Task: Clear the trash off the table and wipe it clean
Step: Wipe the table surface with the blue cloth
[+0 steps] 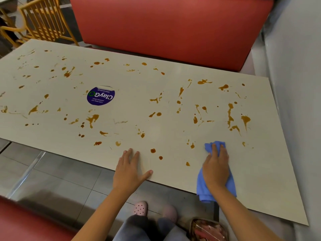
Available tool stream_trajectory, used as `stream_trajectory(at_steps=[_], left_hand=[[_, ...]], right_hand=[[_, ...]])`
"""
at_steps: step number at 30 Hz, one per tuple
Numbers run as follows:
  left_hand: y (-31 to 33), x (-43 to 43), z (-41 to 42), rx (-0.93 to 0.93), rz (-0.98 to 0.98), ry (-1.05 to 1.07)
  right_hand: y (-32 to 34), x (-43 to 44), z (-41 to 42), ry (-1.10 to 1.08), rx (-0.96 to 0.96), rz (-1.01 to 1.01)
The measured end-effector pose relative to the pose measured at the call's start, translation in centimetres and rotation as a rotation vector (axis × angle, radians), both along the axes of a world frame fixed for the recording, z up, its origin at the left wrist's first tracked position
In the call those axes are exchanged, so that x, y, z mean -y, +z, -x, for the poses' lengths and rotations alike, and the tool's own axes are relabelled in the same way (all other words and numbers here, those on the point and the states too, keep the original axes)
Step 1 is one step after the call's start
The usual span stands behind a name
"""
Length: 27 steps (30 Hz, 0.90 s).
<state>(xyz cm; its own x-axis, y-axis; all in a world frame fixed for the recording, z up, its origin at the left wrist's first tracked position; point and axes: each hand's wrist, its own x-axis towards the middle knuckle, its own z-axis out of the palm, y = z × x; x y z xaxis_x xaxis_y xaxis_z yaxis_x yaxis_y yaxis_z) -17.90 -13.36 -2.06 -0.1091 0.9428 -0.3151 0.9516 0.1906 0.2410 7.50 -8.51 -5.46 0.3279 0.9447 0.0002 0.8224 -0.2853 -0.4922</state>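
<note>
A long pale table (132, 80) is spattered all over with brown sauce stains (93, 119). My right hand (216, 168) presses a blue cloth (231, 186) flat on the table near its front edge, right of the middle. The cloth's back end hangs over the edge. My left hand (129, 171) lies flat on the front edge with fingers spread and holds nothing. A few sauce drops (153, 150) sit between my two hands. No loose trash shows on the tabletop.
A round purple sticker (101, 96) is stuck on the table left of centre. A red bench (165, 26) runs behind the table, a grey wall (295, 84) is at right, yellow chairs (40, 20) at far left. A bin with trash (208, 229) stands by my feet.
</note>
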Motion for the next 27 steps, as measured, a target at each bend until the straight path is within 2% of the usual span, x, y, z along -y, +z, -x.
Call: stream_trajectory(at_steps=[3, 8, 11, 14, 17, 19, 22, 24, 27], left_hand=[[0.2, 1.3, 1.4, 0.126, -0.205, 0.109], [-0.1, 2.2, 5.9, 0.194, -0.354, 0.578], [0.1, 1.6, 7.8, 0.371, -0.343, 0.925], [0.7, 0.3, 8.8, 0.608, -0.202, 1.203], [0.1, -0.6, 9.1, 0.775, -0.048, 1.155], [-0.5, -0.6, 8.9, 0.871, 0.037, 1.088], [-0.8, -0.3, 8.5, 0.959, 0.044, 1.088], [-0.9, -0.5, 8.4, 0.977, 0.008, 1.078], [-1.3, -0.6, 8.7, 0.984, -0.022, 1.07]], right_hand=[[0.1, -0.7, 4.2, 0.118, 0.009, 0.008], [-0.1, 1.1, 6.5, 0.407, -0.016, -0.018], [-0.2, 2.0, 3.7, 0.55, -0.038, -0.028], [-0.3, 1.4, -0.2, 0.612, -0.02, -0.032], [-0.1, -0.3, -1.4, 0.496, -0.072, -0.055], [-0.1, -1.4, 0.2, 0.335, -0.049, -0.04], [-0.1, -2.2, 5.0, 0.098, -0.022, -0.037], [-0.1, -1.6, 8.3, 0.146, -0.028, -0.067], [-0.4, 0.3, 9.8, 0.384, -0.054, -0.107]])
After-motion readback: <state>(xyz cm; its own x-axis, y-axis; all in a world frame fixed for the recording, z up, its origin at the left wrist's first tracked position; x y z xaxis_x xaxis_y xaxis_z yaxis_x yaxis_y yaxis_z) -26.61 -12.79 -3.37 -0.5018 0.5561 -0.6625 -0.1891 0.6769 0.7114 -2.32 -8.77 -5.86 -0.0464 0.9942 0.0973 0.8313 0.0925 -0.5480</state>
